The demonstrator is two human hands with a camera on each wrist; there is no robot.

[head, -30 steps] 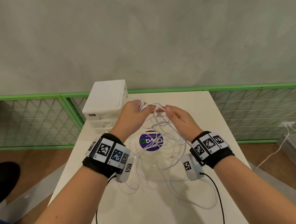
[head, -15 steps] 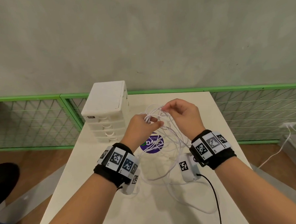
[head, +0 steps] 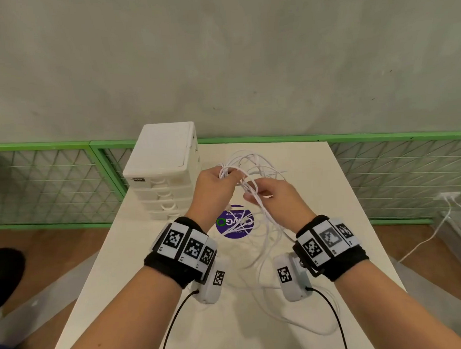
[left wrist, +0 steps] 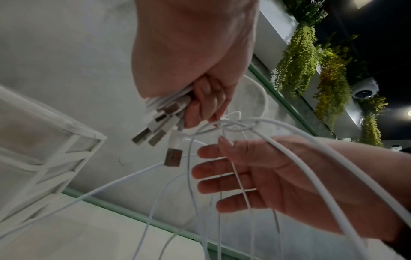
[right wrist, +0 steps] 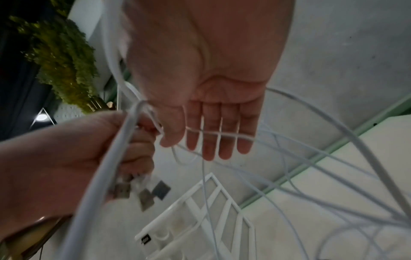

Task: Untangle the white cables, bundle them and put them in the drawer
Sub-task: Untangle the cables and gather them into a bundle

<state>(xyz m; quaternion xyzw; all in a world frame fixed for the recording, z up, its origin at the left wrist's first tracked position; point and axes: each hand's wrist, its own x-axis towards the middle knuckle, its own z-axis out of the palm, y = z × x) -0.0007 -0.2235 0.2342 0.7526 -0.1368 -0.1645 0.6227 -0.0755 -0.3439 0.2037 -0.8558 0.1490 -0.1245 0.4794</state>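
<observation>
White bench (head: pixel 333 222) carried a drawer unit (head: pixel 165 175) at back left. We noted the left hand (head: pixel 214 191) gripping the white cables (head: pixel 253 170) by their USB plugs (left wrist: pixel 155 133) above it; right hand (head: pixel 278 198) fingers (left wrist: pixel 213 186) straight, strands draped across them.

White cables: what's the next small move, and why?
Probably comb the right hand down the strands. The left hand grips the USB plugs, the right hand's fingers are straight among the white cables, and a knot sits just below the left fist.
</observation>
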